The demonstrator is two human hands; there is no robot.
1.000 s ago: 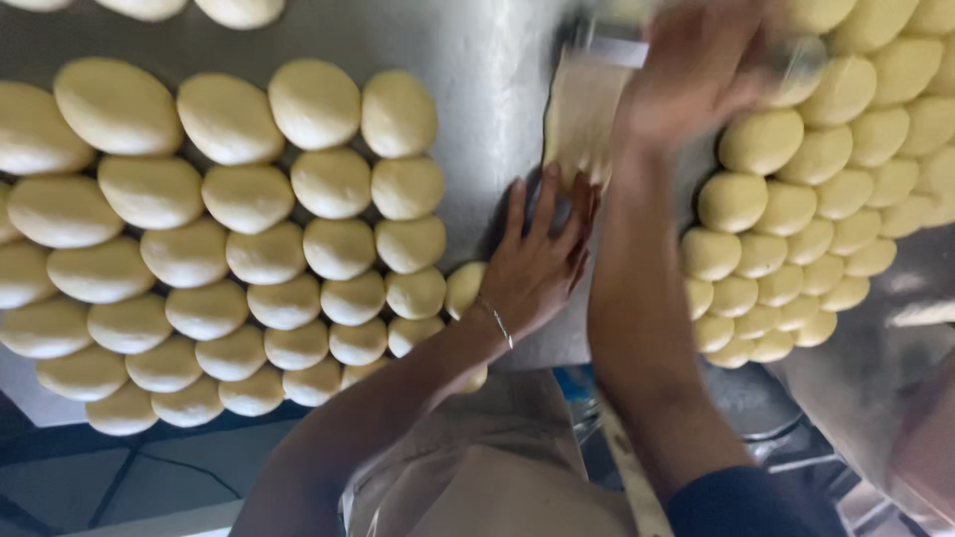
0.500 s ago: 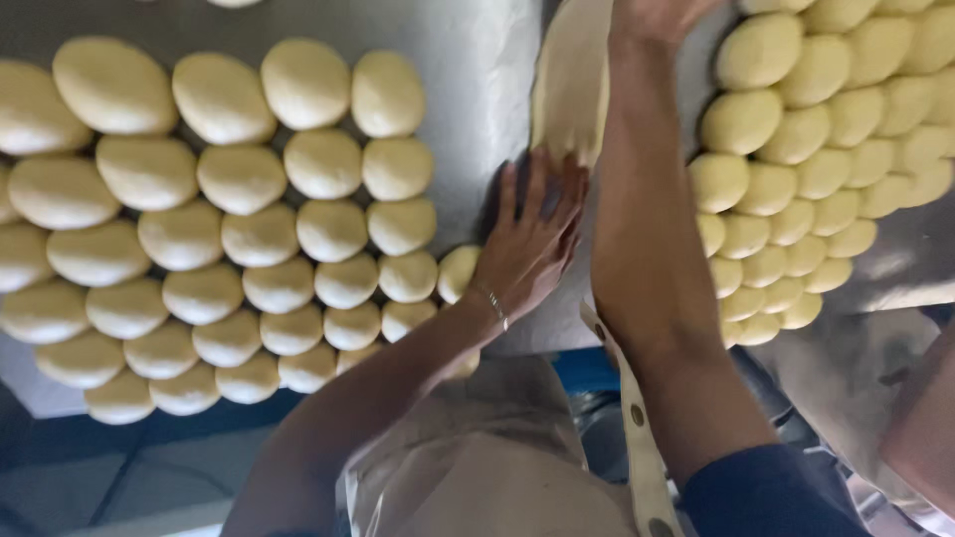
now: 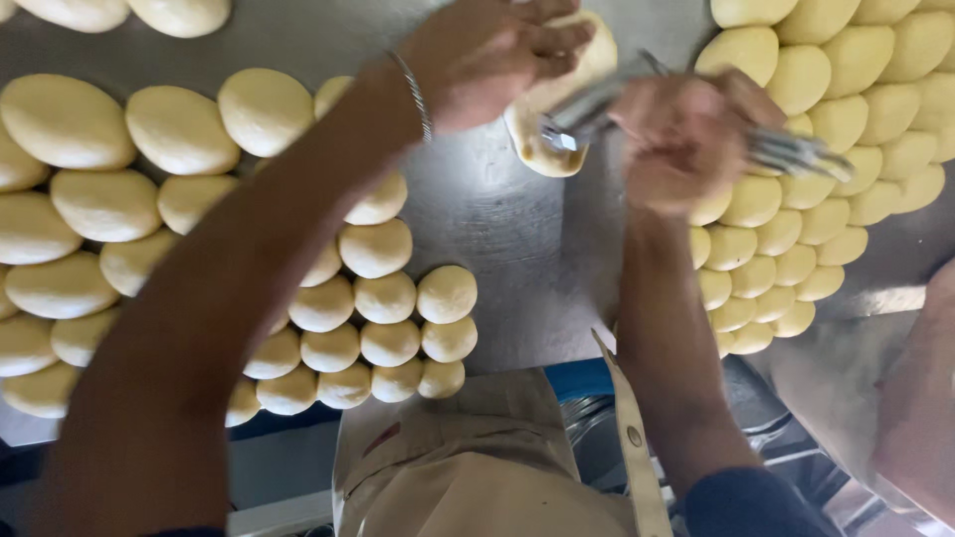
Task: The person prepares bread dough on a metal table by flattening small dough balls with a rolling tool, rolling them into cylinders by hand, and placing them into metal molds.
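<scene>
Seen from above, looking down over a beige apron [image 3: 477, 467] at a grey, brushed-metal desk [image 3: 497, 229]. Left hand [image 3: 487, 55] resting fingers-down on a flattened, pale yellow oval of soft dough [image 3: 542, 139] lying at the far middle of the desk; fingers loosely curled over its upper edge, pressing rather than gripping, thin silver bangle [image 3: 413, 89] at the wrist. Right hand [image 3: 681, 144] clenched around a blurred, silvery metal tool [image 3: 796, 154], long axis running left to right, its near tip just over the dough's right edge. Dough oval directly under the left hand, just left of the right; long axis roughly away from the body. Smooth, matt, rounded dough balls packed in rows on both sides: a large group at left [image 3: 199, 239], another at right [image 3: 826, 149]. Bare metal lane between them.
</scene>
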